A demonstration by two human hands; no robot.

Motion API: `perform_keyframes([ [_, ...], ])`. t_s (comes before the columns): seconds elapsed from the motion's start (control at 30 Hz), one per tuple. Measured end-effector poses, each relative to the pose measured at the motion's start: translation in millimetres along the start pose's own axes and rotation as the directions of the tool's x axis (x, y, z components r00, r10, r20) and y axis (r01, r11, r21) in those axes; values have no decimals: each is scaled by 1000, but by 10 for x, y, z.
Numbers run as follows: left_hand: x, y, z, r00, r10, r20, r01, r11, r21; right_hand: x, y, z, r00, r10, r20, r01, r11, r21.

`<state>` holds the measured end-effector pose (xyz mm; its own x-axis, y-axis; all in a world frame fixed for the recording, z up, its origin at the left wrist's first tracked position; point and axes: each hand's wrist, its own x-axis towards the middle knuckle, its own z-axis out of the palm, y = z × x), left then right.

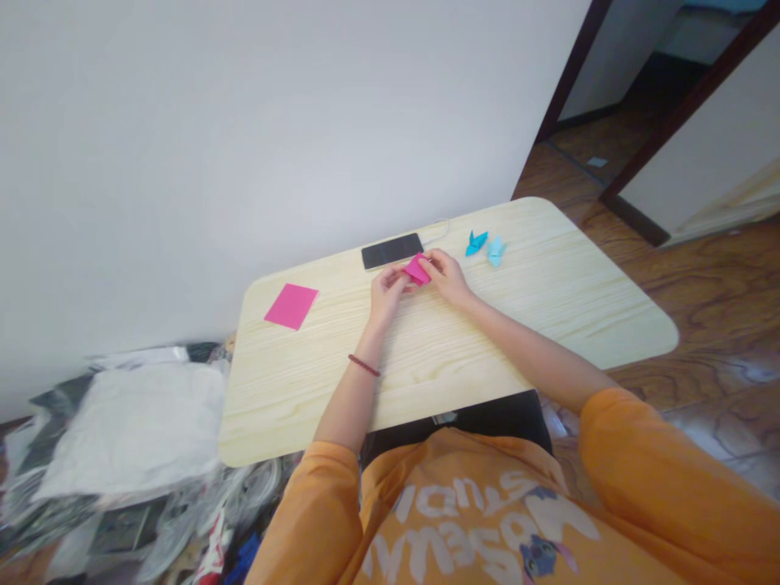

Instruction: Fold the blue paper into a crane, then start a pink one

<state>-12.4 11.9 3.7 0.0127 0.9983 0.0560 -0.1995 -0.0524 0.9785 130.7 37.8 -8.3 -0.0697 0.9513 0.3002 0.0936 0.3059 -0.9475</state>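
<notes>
Left hand (pixel 387 294) & right hand (pixel 448 276) both closed, fingertips pinching folded pink origami paper (pixel 418 270) btwn them, prob. to keep the creases tight. Flat pink sheet (pixel 291 306) left of left hand; black phone (pixel 392 250) just past hands; blue origami crane (pixel 476 242) & paler crane (pixel 496 251) beyond right hand, all on pale wood desk (pixel 548 301).

Smartphone (pixel 392 251) behind hands (pixel 448 276), origami cranes (pixel 477 243) right, pink paper (pixel 291 306) left

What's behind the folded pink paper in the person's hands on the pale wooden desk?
Behind the folded pink paper, held by the left hand and right hand, a black smartphone lies on the desk, with a pale cable leading off. The paper hides the phone's near corner.
</notes>
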Motion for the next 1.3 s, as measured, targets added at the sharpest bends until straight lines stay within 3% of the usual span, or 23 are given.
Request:
perform_keyframes([
  [0.17, -14, 22, 30, 996, -92, -1, 91, 987, -129, 15, 39, -23, 998, -35, -60, 32, 998, -47],
  [0.33, -16, 0, 39, 995, -90, -44, 84, 989, -125, 5, 2, -28, 996, -48, -71, 43, 997, -59],
  [0.6, 45, -82, -34, 989, -45, -139, 26, 990, -140, 13, -104, -28, 989, 139, -42, -122, 950, 287],
  [0.73, 75, -95, -64, 987, 9, -160, -22, 997, -76, 32, -78, -31, 979, 197, -61, -164, 924, 346],
  [0.97, 52, -83, -44, 993, 58, -104, -62, 998, -29, 19, -110, -45, 991, 131, -36, -112, 940, 323],
  [1.3, 64, -89, -49, 992, -16, -129, 5, 996, -84, -23, -197, -25, 994, 102, -34, -87, 952, 292],
])
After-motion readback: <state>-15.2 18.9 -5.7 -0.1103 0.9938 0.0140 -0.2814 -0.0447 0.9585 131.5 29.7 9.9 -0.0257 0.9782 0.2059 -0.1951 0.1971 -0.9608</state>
